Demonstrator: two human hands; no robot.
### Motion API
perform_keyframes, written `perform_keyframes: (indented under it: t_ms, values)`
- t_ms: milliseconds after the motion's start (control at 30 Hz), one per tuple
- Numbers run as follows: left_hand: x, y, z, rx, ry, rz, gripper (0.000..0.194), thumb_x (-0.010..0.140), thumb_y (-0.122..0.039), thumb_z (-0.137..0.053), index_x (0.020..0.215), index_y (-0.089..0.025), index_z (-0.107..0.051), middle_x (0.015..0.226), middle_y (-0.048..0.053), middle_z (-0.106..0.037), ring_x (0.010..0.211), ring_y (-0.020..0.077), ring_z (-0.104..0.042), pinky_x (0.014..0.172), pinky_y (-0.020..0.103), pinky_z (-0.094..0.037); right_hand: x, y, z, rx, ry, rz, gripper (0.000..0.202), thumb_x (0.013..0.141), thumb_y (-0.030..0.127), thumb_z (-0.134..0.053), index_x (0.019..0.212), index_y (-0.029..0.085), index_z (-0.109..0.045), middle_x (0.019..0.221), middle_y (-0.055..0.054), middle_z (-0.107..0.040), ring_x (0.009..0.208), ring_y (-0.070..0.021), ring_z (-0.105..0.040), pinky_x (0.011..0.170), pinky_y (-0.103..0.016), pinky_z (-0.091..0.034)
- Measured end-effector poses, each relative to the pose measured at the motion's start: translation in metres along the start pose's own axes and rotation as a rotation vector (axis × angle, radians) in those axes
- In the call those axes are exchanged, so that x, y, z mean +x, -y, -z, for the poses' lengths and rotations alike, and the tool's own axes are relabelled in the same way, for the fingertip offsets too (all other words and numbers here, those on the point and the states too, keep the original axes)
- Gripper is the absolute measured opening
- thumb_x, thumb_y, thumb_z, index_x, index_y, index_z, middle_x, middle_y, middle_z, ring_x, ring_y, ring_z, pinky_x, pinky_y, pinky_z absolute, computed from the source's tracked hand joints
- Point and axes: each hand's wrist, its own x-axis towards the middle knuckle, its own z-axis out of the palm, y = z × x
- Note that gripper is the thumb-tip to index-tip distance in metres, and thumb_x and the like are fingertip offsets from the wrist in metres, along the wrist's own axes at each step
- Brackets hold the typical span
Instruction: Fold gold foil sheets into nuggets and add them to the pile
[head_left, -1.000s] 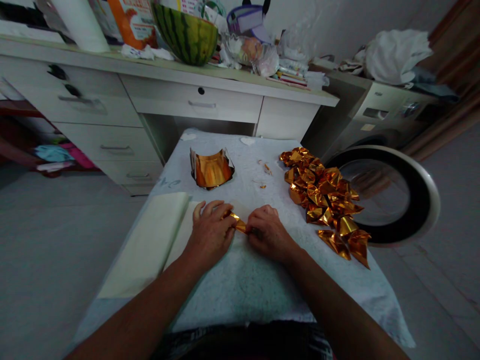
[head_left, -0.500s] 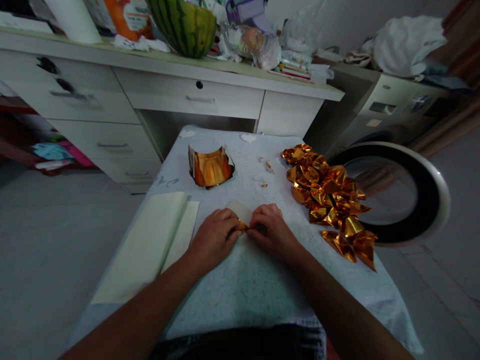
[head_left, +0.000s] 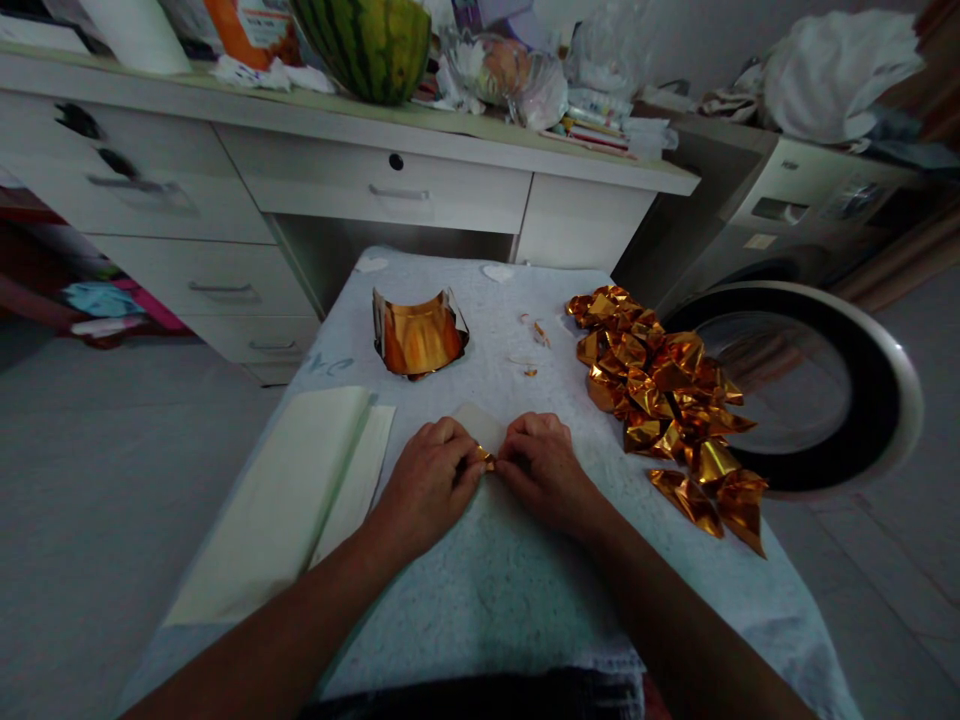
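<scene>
Between my two hands, low over the cloth-covered table [head_left: 480,600], is a small piece of gold foil paper [head_left: 486,458], mostly hidden by fingers. My left hand [head_left: 435,470] pinches its left side. The fingers of my right hand [head_left: 541,465] are closed at its right end. A pale paper sheet [head_left: 480,425] lies flat under and behind the fingers. Farther back stands a curved stack of gold foil sheets [head_left: 421,338], bent upward at its sides. On the right lies a pile of folded gold foil pieces [head_left: 667,385], with a few loose ones at its near end.
At left lie pale yellow paper sheets [head_left: 277,500]. Small scraps [head_left: 536,335] sit behind my right hand. Beyond the table is a white desk [head_left: 375,185] with drawers, holding a cut watermelon [head_left: 367,45] and bags. An open washing machine door [head_left: 810,390] borders the right side.
My hands stay together around the gold foil, with only slight finger movement; the foil's visible part looks a little different. The whole view has shifted slightly.
</scene>
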Motion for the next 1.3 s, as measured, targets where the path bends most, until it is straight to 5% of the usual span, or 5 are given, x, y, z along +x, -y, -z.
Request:
perform_keyframes:
  t_ms: [1300]
  values:
    - [-0.0017,-0.007,-0.0083,0.292,-0.066,0.006,0.011,0.09,-0.02,-0.053,0.082,-0.017,-0.06,0.092,0.008,-0.053,0.088,0.0245,-0.047,0.082,0.043,-0.045,0.003,0.0048,-0.0085,-0.128,-0.041,-0.11,0.007,0.08,0.024,-0.067,0.078,0.02,-0.061,0.098,-0.004,-0.056,0.095,-0.0221,-0.045,0.083,-0.037,-0.034]
